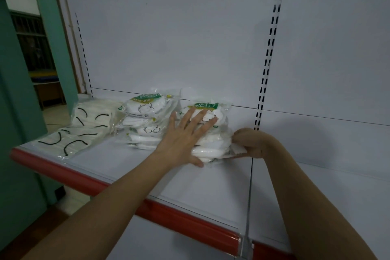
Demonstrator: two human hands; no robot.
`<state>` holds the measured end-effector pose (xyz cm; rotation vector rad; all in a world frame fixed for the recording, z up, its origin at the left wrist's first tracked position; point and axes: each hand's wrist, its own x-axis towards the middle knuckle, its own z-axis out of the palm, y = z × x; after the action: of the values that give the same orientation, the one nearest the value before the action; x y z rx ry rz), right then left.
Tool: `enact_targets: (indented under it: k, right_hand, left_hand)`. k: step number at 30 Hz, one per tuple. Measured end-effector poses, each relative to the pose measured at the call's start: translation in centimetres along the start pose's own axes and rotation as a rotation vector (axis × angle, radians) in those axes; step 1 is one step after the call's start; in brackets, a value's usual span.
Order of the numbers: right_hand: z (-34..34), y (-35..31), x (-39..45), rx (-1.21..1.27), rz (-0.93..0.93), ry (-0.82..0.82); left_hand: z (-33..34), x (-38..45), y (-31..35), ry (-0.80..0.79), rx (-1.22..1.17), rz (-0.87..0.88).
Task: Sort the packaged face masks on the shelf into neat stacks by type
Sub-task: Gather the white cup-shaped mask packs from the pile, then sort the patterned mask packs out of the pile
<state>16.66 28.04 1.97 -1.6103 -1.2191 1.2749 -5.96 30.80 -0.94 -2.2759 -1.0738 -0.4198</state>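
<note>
I see the left hand (185,133) laid flat, fingers straight and spread, pressing on the top and near face of the right-hand stack of green-labelled mask packs (207,131). The right hand (250,143) has its fingers curled, pinching the stack's edge at its 3 o'clock side, low down where the bottom pack meets the shelf (190,186). I judge the step in hand to be squaring this stack: both hands bracket it, one steadying, one tucking the loose plastic edge in. At the stack's 9 o'clock, just beside it, stands a second stack of the same green-labelled packs (145,120), its packs slipping out of line toward the front. Farther toward 9 o'clock, near the shelf's left end, lie flat packs of white masks with black ear loops (80,129), spread in two low piles, not aligned. By type the goods appear already separated. The next move, in my judgement, calls for releasing the right stack without dragging the slick wrappers, then straightening the leaning middle stack. The wrappers look slippery, so a slide is the likely fault.
</note>
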Motion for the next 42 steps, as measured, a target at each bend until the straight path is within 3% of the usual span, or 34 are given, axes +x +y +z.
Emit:
enact_targets:
  k: [5,10,17,23,30,42]
  right_hand:
    - [0.3,0.0,-0.4,0.051,0.012,-0.062]
    - [-0.3,-1.0,-0.3,-0.140,-0.055,0.185]
    - [0.0,-1.9,0.6,-0.086,-0.542,0.619]
    - [2.2,-3.9,-1.7,-0.191,-0.712,0.632]
    - [2.7,-3.8,-7.3,-0.321,-0.745,0.542]
    - [-3.7,4.1,-22.2,-0.571,-0.350,0.830]
  left_hand:
    - [-0.4,-0.3,-0.2,0.064,0.095,-0.004]
    - [-0.1,-1.2,0.8,0.210,0.034,-0.011]
    - [-1.7,-1.2,1.6,0.260,-0.041,-0.021]
    - [-5.0,-1.2,2.1,0.445,-0.200,-0.057]
    - [-8.1,-0.3,3.0,0.338,-0.397,-0.110]
    - [-10.6,0.7,15.1,0.107,-0.742,0.116]
